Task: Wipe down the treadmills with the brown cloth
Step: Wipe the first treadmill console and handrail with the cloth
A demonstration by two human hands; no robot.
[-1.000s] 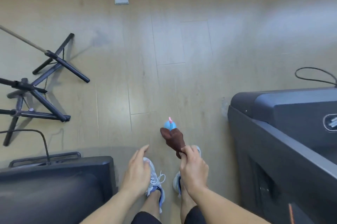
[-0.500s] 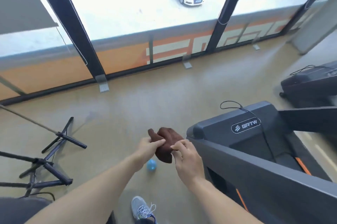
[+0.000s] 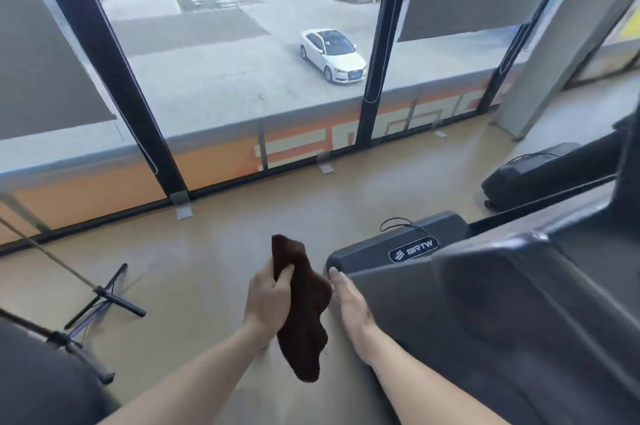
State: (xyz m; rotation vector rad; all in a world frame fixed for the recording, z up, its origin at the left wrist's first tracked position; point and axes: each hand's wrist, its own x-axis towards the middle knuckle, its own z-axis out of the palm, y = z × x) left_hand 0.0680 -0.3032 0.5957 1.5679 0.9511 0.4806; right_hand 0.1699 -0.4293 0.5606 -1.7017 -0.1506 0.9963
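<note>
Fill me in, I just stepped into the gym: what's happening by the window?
A person stands beside a treadmill marked BRTW, near the big window. The left hand grips a brown cloth, which hangs down loosely. The right hand lies open, flat against the treadmill's side rail. The cloth is not on the machine, so wiping has not begun here. A second treadmill sits farther right, and black stands are on the floor to the left.
</note>
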